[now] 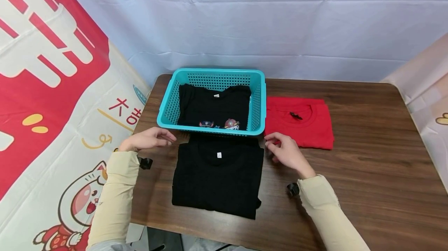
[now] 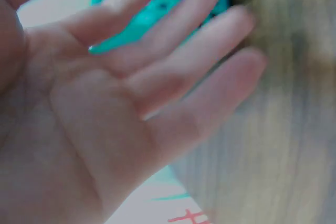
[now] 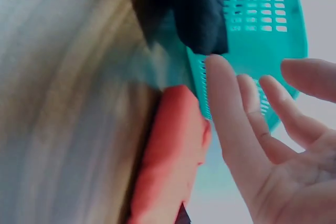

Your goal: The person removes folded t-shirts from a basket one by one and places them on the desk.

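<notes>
A turquoise plastic basket (image 1: 211,129) stands at the back of the table with a folded black T-shirt (image 1: 215,107) inside, cartoon prints along its front part. Before the basket lies another folded black T-shirt (image 1: 217,181), its collar edge reaching the basket's front. My left hand (image 1: 151,139) hovers by the basket's front left corner, holding nothing; the left wrist view shows its fingers (image 2: 194,72) spread. Near the front right corner is my right hand (image 1: 286,153), also holding nothing, fingers extended. Beside it lies a folded red T-shirt (image 1: 299,126); whether they touch I cannot tell.
The brown wooden table (image 1: 371,157) extends to the right of the red shirt. A pale curtain (image 1: 262,29) hangs behind it, and a printed red and white cloth (image 1: 87,107) hangs along the left side.
</notes>
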A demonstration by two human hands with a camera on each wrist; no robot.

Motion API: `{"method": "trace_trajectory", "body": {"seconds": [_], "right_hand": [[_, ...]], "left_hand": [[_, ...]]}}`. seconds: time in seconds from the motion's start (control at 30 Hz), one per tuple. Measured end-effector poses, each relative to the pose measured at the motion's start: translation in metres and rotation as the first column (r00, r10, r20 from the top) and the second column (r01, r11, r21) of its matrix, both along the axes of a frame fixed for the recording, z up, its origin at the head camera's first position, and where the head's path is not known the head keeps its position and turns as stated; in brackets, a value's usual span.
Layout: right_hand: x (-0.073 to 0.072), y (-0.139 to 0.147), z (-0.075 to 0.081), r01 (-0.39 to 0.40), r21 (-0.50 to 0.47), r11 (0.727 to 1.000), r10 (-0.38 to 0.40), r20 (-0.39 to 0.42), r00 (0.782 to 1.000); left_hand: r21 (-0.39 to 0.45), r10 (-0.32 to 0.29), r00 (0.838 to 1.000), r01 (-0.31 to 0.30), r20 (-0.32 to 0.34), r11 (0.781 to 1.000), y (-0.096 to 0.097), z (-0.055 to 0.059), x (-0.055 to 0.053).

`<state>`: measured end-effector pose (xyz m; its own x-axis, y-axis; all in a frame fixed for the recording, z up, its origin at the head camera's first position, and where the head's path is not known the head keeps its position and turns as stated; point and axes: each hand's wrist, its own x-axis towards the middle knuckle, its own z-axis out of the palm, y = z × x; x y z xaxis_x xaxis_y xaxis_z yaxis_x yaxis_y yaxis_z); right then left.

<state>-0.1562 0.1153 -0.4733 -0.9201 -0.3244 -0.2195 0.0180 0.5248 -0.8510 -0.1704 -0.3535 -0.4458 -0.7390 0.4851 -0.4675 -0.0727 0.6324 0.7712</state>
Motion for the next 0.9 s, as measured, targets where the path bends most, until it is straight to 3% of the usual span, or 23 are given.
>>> {"method": "trace_trajectory", "body": {"seconds": [0.13,0.3,0.47,0.73,0.9], "right_hand": [[-0.004,0.001,0.009,0.027,0.004,1.0,-0.027,-0.054,0.998],[-0.009,0.001,0.02,0.041,-0.001,0.999,-0.041,-0.096,0.995],[-0.016,-0.004,0.028,0.062,-0.065,0.996,-0.07,-0.132,0.989],[-0.028,-0.022,0.041,0.062,-0.107,0.992,-0.086,-0.24,0.967],[-0.039,-0.04,0.043,0.042,-0.094,0.995,-0.066,-0.268,0.961]], "left_hand": [[0.122,0.008,0.999,-0.012,0.034,0.992,-0.009,0.014,0.001],[0.281,0.027,0.999,-0.035,0.029,0.959,-0.012,0.024,-0.001],[0.314,0.141,0.99,-0.13,-0.011,0.94,-0.008,0.028,-0.006],[0.338,0.345,0.935,-0.301,-0.076,0.892,0.018,0.033,-0.025],[0.335,0.46,0.884,-0.412,-0.077,0.847,0.038,0.029,-0.043]]}}
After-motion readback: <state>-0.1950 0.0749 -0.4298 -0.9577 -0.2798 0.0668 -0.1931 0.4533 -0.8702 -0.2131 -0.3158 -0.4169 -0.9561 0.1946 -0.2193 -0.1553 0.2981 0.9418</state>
